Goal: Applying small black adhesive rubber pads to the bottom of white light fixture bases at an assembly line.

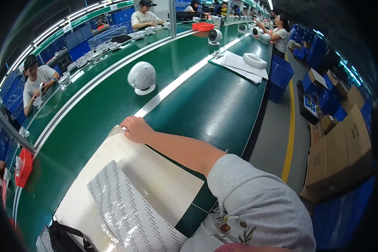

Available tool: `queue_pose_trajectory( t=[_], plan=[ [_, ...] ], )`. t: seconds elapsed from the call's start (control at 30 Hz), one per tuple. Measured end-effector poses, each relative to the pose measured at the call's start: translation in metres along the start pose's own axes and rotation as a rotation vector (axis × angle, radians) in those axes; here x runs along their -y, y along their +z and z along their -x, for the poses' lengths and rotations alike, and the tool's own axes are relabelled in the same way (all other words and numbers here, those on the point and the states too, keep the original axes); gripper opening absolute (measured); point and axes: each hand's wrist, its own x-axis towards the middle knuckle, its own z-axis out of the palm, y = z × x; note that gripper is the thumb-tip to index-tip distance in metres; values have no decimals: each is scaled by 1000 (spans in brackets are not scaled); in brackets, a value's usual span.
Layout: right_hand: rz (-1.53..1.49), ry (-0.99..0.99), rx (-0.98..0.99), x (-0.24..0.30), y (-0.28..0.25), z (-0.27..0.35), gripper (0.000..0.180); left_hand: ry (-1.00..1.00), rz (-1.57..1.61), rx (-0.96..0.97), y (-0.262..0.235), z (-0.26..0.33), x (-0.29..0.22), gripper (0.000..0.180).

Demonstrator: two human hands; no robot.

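Note:
My right hand (137, 129) reaches across to the far corner of a large cream board (172, 180) on the green bench. Its fingers are curled down at that corner, gripping the edge; the fingertips are partly hidden. On the board lies a glossy strip of white sheet (122, 201) with rows of grey print, curving toward me. Beyond my hand, a round white device on a base (142, 78) stands upright on the green conveyor belt, apart from the hand. My left hand is out of view. A pinkish patch at the bottom edge cannot be made out.
Papers on a clipboard (239, 65) and a white ring (255, 61) lie farther along the bench. A black bag (65, 237) sits at lower left. Red trays (24, 168), cartons (340, 147) and a blue bin (280, 77) flank the line. Co-workers sit across the belt.

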Motion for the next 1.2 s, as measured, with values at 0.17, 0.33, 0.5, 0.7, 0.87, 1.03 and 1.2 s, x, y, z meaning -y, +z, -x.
queue_pose_trajectory(
  t=[0.17,0.33,0.5,0.7,0.87,1.03,1.2],
  plan=[
    [28,-8,-8,2,4,-1,20,570,17,1652,-41,-78,10,31],
    [-20,4,-4,2,5,0,20,334,-110,1755,-45,-92,-6,22],
    [-56,-12,41,7,4,-3,22,283,-53,1630,-48,-88,-12,13],
    [-68,51,102,9,5,0,31,92,-41,115,-18,22,-16,13],
    [-100,46,93,10,8,-1,35,105,-59,172,-20,32,-15,18],
    [-117,49,101,10,10,-1,38,111,-156,220,-16,36,-11,23],
    [-114,81,134,15,8,-1,39,149,-328,103,-12,32,-12,18]
  ],
)
